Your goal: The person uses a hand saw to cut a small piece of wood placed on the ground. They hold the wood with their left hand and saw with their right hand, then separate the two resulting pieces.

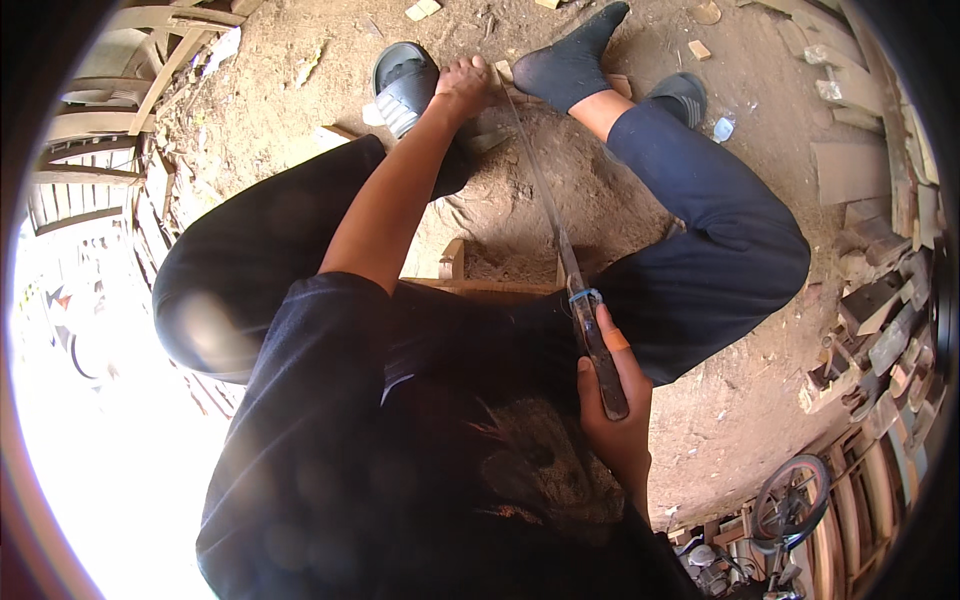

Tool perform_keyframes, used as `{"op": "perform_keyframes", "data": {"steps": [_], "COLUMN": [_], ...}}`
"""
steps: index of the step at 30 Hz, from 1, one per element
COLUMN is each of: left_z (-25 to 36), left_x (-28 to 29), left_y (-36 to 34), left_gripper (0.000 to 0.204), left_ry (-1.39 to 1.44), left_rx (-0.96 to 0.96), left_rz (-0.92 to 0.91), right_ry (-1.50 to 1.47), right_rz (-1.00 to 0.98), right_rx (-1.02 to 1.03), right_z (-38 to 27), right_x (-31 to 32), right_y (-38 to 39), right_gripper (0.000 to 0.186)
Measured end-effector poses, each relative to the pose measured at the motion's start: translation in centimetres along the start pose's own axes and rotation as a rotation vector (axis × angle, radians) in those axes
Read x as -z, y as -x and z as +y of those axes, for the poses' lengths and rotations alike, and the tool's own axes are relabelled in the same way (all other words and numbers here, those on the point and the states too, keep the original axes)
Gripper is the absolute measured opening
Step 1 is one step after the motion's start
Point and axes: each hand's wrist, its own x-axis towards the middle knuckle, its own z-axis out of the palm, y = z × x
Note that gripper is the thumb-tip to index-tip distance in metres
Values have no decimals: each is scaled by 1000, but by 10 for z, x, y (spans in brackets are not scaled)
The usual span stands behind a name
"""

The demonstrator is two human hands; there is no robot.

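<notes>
My right hand (620, 400) is wrapped round the dark handle of a long, narrow metal blade (545, 195), its thumb and a finger laid along the handle. Blue cord (585, 295) binds the handle's upper end. From there the blade slants away and a little left, down between my bent legs. At its far end my left hand (467, 88) is closed beside the tip, fingers curled. What those fingers hold is hidden. Close by on the right is my foot in a dark sock (570, 65). A grey-black slide sandal (403, 85) lies left of the left hand.
I sit on a low wooden seat (480, 286) over dirt ground. The other sandal (682, 97) lies right of the socked foot. Wood scraps (423, 10) are scattered about. Curved wooden pieces (100, 120) stand at left; stacked wood (880, 340) lines the right, with a bicycle wheel (790, 497) below.
</notes>
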Motion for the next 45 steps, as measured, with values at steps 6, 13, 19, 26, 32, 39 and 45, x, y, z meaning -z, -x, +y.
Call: {"op": "perform_keyframes", "data": {"steps": [6, 13, 19, 26, 32, 39, 45], "left_z": [-27, -9, -2, -15, -12, -3, -13], "left_x": [-23, -8, -2, -19, -25, -9, -19], "left_y": [-4, -4, 8, -10, -13, 0, -4], "left_gripper": [66, 62, 44, 72, 69, 65, 67], "left_ry": [-14, 54, 59, -19, -33, -46, -6], "left_rx": [27, 41, 43, -15, 13, -5, 9], "left_rz": [32, 25, 15, 49, 51, 47, 39], "right_ry": [-86, -33, 17, -90, 4, 4, -72], "right_rz": [-59, -34, 13, -48, -25, -44, -47], "right_rx": [-79, -45, 40, -112, -76, -37, -70], "right_z": [5, 3, -4, 3, -9, -13, 1], "right_x": [-21, -13, 1, -17, -8, 1, -16], "right_y": [-43, -35, -7, -49, -15, -1, -37], "right_gripper": [50, 53, 51, 51, 53, 51, 51]}}
